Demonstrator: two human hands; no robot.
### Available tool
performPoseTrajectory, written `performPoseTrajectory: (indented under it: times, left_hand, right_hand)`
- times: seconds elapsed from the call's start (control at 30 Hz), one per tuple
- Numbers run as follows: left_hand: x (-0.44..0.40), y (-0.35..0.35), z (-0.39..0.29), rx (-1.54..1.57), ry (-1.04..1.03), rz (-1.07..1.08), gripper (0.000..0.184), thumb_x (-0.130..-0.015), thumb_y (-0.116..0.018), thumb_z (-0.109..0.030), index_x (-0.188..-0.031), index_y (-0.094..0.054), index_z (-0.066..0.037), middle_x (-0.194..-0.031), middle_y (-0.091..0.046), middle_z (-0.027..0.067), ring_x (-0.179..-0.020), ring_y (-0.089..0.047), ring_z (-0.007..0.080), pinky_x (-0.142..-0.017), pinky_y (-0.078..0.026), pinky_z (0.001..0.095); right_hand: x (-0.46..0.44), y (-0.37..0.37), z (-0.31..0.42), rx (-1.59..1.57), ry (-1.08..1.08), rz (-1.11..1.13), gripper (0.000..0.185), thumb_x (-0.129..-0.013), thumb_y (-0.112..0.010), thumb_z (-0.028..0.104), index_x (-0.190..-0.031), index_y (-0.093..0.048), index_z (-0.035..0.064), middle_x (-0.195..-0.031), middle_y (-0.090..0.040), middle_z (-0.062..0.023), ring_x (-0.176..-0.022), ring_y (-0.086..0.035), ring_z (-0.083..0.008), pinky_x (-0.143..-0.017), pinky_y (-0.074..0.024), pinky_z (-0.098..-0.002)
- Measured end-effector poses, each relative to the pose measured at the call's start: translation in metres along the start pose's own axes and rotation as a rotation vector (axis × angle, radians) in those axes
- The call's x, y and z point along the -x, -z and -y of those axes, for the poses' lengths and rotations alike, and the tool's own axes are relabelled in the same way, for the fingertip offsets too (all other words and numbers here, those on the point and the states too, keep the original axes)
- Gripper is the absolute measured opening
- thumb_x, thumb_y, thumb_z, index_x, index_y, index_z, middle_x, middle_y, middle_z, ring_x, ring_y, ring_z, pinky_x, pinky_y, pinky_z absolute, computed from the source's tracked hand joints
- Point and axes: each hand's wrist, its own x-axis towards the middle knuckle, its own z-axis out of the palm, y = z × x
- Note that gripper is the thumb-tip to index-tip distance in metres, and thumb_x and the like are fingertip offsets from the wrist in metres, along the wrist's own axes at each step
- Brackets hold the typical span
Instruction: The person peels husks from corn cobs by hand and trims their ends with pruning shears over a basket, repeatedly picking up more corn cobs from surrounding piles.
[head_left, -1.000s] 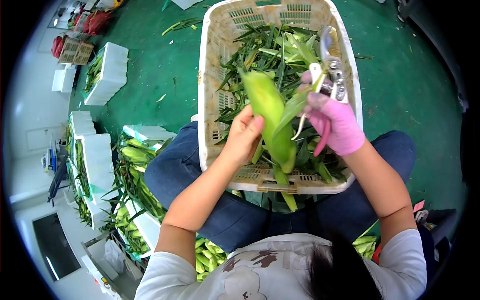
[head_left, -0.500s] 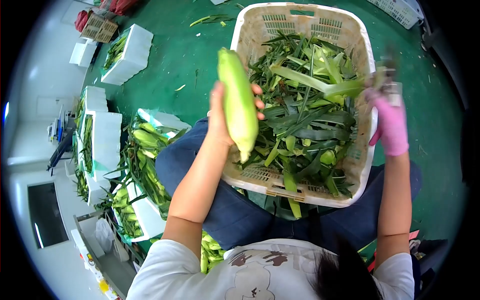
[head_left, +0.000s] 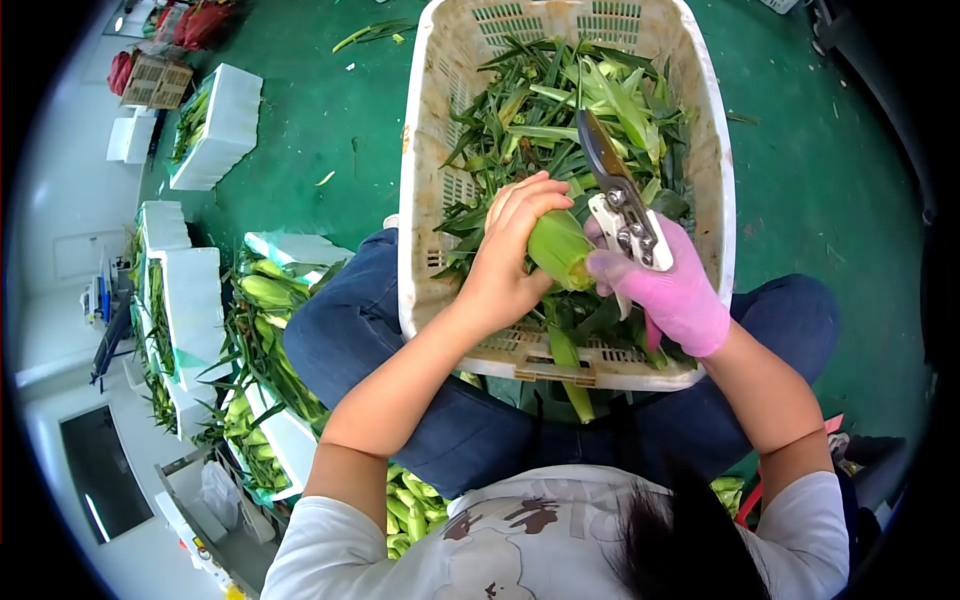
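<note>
Ear [head_left: 560, 245] held up over the crate [head_left: 718, 130], above the loose husks [head_left: 500, 120]; its cut-looking, yellowish end is tilted toward the person's right side. The far end is hidden by the hand.

Left hand [head_left: 512, 240], bare: fingers closed around the ear, laid over its top, thumb on the near side. Right hand [head_left: 672, 290], in a pink glove: fingers wrapped about the handles of the shears [head_left: 627, 215], thumb at or very near the ear's end; contact hard to confirm. Blade points up and away from the person, clear of the left fingers. Whether the blades are parted cannot be told.

Handling, as judged: ear likely fairly light for one hand, stiff through the core, with a softer, smooth leafy skin that may slide if damp. Kernels beneath would probably bruise under a hard squeeze. Best hold seems to be round the thick middle, palm wrapped, pressure spread, fingertips kept back from the end nearest the shears. Shears look rigid and heavier toward the metal; hold by the handles only.
</note>
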Motion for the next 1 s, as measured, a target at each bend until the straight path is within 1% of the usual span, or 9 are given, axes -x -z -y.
performPoseTrajectory:
  times: [0.23,0.3,0.43,0.57,0.6,0.63,0.73,0.83,1.0]
  left_hand:
    - [0.01,-0.008,0.0,-0.08,0.088,-0.002,0.066,-0.062,-0.069,0.009,-0.123,-0.051,-0.008,-0.123,-0.052,0.0144,-0.121,-0.047,0.0366,-0.108,-0.034,0.0446]
    - [0.008,-0.004,0.001,0.022,0.122,0.068,0.067,-0.062,-0.071,0.01,-0.124,-0.051,-0.008,-0.122,-0.052,0.0143,-0.12,-0.048,0.0363,-0.107,-0.036,0.0436]
    - [0.013,-0.018,-0.013,0.966,0.568,0.079,0.073,-0.07,-0.079,0.005,-0.133,-0.044,-0.009,-0.126,-0.05,0.0136,-0.125,-0.047,0.0293,-0.108,-0.038,0.0399]
    - [0.004,-0.011,-0.011,-0.098,0.205,-0.199,0.076,-0.068,-0.087,-0.008,-0.13,-0.044,-0.007,-0.127,-0.046,0.0122,-0.118,-0.052,0.0272,-0.104,-0.043,0.036]
    - [0.005,-0.007,-0.008,-0.224,0.115,-0.298,0.069,-0.064,-0.09,-0.011,-0.118,-0.047,-0.005,-0.124,-0.049,0.0127,-0.108,-0.054,0.0265,-0.094,-0.047,0.0356]
    - [0.004,-0.003,-0.013,-0.164,0.08,-0.38,0.046,-0.072,-0.087,-0.016,-0.098,-0.052,-0.003,-0.101,-0.057,0.0113,-0.088,-0.057,0.0219,-0.078,-0.049,0.0338]
    - [-0.004,0.004,-0.037,0.139,0.273,-0.239,0.038,-0.09,-0.073,-0.029,-0.073,-0.052,-0.001,-0.064,-0.051,0.0037,-0.058,-0.049,0.013,-0.057,-0.044,0.0276]
    - [-0.016,0.012,-0.052,-0.06,0.529,-0.122,0.033,-0.098,-0.065,-0.026,-0.077,-0.055,-0.001,-0.065,-0.056,0.0035,-0.057,-0.052,0.0117,-0.056,-0.043,0.0275]
    - [-0.011,0.011,-0.031,0.856,0.485,-0.09,0.031,-0.105,-0.052,-0.032,-0.088,-0.056,-0.006,-0.071,-0.058,0.0035,-0.06,-0.056,0.0142,-0.064,-0.051,0.0307]
  right_hand:
    - [-0.013,-0.001,-0.012,0.603,0.526,-0.066,0.028,-0.081,-0.067,0.007,-0.108,-0.058,0.0064,-0.073,-0.057,-0.0095,-0.062,-0.057,-0.0218,-0.063,-0.0488,-0.0328]
    - [-0.015,0.003,-0.011,0.425,0.342,-0.007,0.03,-0.083,-0.06,0.006,-0.113,-0.058,0.0052,-0.086,-0.062,-0.0058,-0.069,-0.06,-0.0187,-0.068,-0.0504,-0.0307]
    - [-0.009,-0.001,-0.002,-0.111,0.111,0.014,0.034,-0.087,-0.055,0.006,-0.12,-0.058,0.004,-0.096,-0.059,-0.0016,-0.077,-0.059,-0.0129,-0.071,-0.0501,-0.0288]
    - [-0.006,0.0,0.003,-0.244,0.142,-0.124,0.036,-0.092,-0.054,0.012,-0.126,-0.052,0.003,-0.09,-0.058,-0.0031,-0.073,-0.057,-0.0107,-0.067,-0.0489,-0.0266]
    - [-0.007,0.002,0.001,-0.208,0.172,-0.142,0.035,-0.092,-0.055,0.013,-0.126,-0.053,0.0033,-0.091,-0.058,-0.0029,-0.073,-0.058,-0.0105,-0.068,-0.0491,-0.0265]
    - [-0.009,0.003,-0.005,-0.173,0.201,-0.158,0.035,-0.092,-0.055,0.013,-0.126,-0.053,0.0037,-0.091,-0.057,-0.0027,-0.073,-0.059,-0.0102,-0.068,-0.0493,-0.0264]
    - [-0.016,-0.012,-0.019,-0.081,0.358,-0.199,0.035,-0.089,-0.06,0.005,-0.123,-0.054,0.0065,-0.091,-0.058,-0.0019,-0.078,-0.06,-0.011,-0.07,-0.05,-0.0267]
    - [-0.019,-0.018,-0.031,0.103,0.447,-0.212,0.036,-0.088,-0.061,0.004,-0.123,-0.055,0.0057,-0.094,-0.058,-0.002,-0.077,-0.058,-0.01,-0.07,-0.0497,-0.0261]
    - [-0.021,0.0,-0.006,-0.496,0.147,-0.064,0.035,-0.092,-0.054,0.012,-0.126,-0.052,0.0032,-0.087,-0.057,-0.0039,-0.075,-0.056,-0.0133,-0.069,-0.0497,-0.0314]
